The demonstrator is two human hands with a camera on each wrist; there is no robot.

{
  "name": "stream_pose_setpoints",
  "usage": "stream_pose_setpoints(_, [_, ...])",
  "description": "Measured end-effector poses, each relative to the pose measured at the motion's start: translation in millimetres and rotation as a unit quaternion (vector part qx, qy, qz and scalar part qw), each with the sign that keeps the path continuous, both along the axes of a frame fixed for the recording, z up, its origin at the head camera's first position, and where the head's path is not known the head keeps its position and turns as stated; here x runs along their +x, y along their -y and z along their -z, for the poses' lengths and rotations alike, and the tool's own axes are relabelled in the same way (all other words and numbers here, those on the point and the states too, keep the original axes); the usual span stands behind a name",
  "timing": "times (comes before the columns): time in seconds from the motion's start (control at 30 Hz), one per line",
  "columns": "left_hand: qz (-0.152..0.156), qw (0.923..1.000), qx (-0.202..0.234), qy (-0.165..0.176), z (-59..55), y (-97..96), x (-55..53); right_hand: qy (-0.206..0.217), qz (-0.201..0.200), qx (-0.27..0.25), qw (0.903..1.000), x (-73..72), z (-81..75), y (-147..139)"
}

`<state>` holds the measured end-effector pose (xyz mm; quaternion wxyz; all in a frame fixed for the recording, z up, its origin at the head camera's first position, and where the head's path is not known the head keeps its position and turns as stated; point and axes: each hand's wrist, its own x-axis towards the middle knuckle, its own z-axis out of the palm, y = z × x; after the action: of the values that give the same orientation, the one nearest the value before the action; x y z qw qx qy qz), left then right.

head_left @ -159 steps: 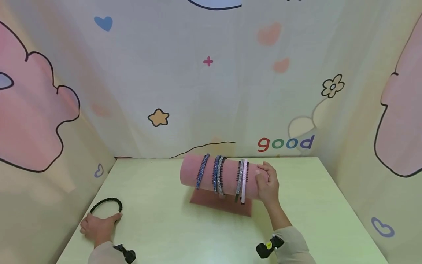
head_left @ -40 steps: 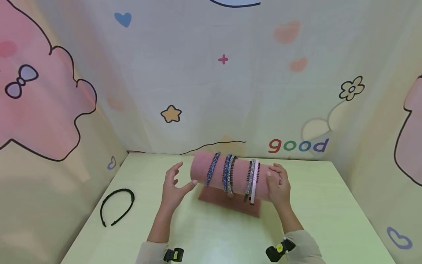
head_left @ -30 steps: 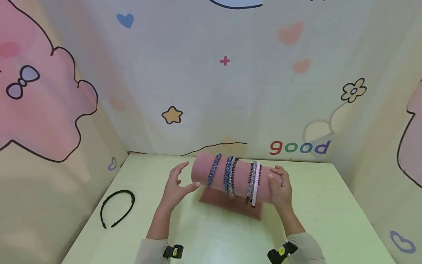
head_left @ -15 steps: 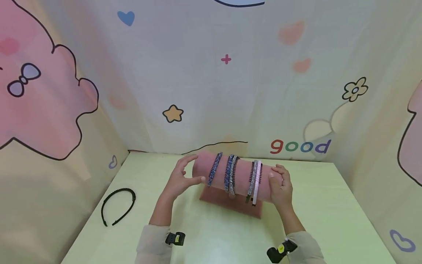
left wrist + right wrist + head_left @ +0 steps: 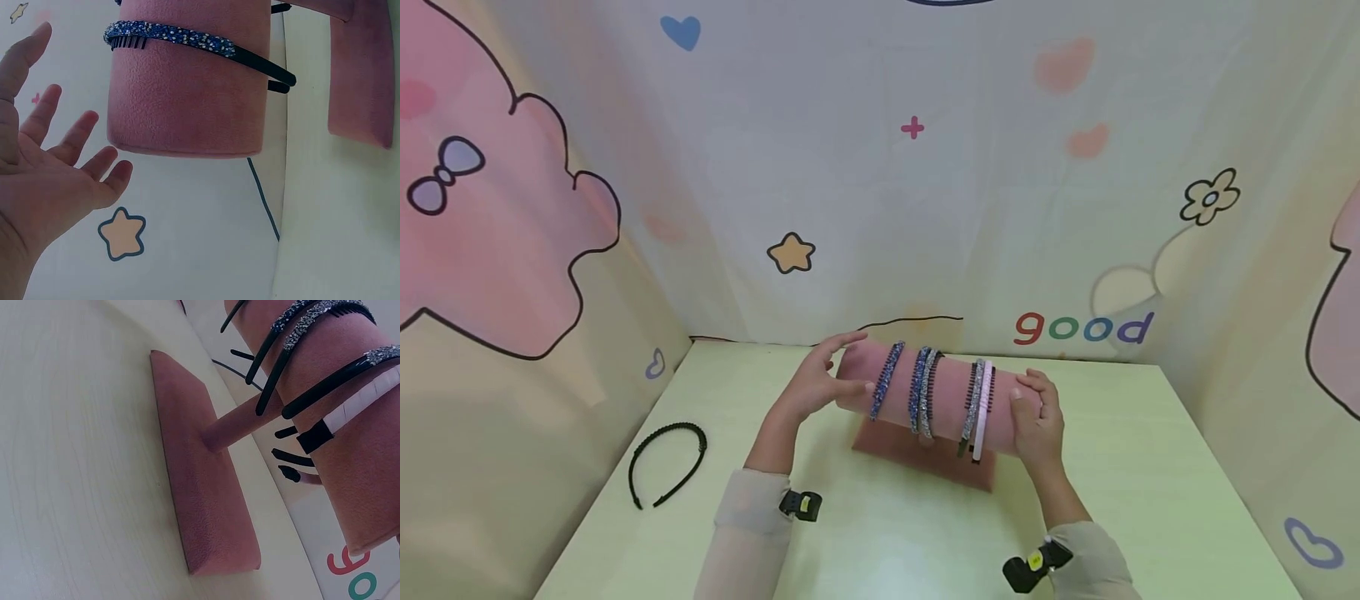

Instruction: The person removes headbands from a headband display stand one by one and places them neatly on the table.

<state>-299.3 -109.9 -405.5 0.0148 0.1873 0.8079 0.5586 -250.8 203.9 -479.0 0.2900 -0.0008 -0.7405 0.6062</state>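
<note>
Nearest: thin black hoop headband (image 5: 681, 426) flat on the pale green table (image 5: 880, 550), at left, well apart from both hands. Next, flat pink fabric base (image 5: 925, 460); post carries a pink plush cylinder (image 5: 952, 392) above it, horizontal. Right hand (image 5: 1037, 423) grips cylinder's right end, thumb in front. Left hand (image 5: 812, 383) spread around left end; can't tell if touching. On cylinder between hands: blue, silver glitter headbands (image 5: 917, 390), one whitish band (image 5: 982, 412). Behind: cartoon-print backdrop (image 5: 865, 192).
</note>
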Motion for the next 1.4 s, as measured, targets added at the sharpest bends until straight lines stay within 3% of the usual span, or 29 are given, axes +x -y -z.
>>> stream_pose_setpoints(0.2, [0.028,0.9995,0.001,0.014,-6.1,-6.7,-7.2,-0.002,-0.01,-0.013,0.9999,2.6,-2.9,3])
stream_pose_setpoints(0.37, [0.057,0.9982,-0.007,0.018,-6.8,-11.6,-12.6,-0.012,-0.012,-0.002,0.9998,16.2,-18.5,11])
stream_pose_setpoints(0.57, [0.06,0.9972,-0.039,0.024,-5.7,-16.6,-18.5,-0.006,-0.009,0.0,0.9999,22.8,-25.7,16])
stream_pose_setpoints(0.8, [0.074,0.9941,-0.079,-0.003,0.0,-19.0,-25.9,0.002,-0.016,-0.004,0.9999,19.8,-26.3,17])
stream_pose_setpoints(1.03, [0.081,0.9809,-0.172,-0.04,-2.1,-23.7,-26.2,-0.01,-0.011,-0.01,0.9998,17.7,-27.6,15])
stream_pose_setpoints(1.17, [0.076,0.9724,-0.217,-0.041,-3.6,-26.2,-24.3,-0.027,-0.022,-0.016,0.9993,16.6,-27.8,13])
stream_pose_setpoints(1.4, [0.072,0.9639,-0.252,-0.046,-1.0,-27.0,-21.4,-0.018,-0.029,-0.014,0.9993,16.8,-26.7,12])
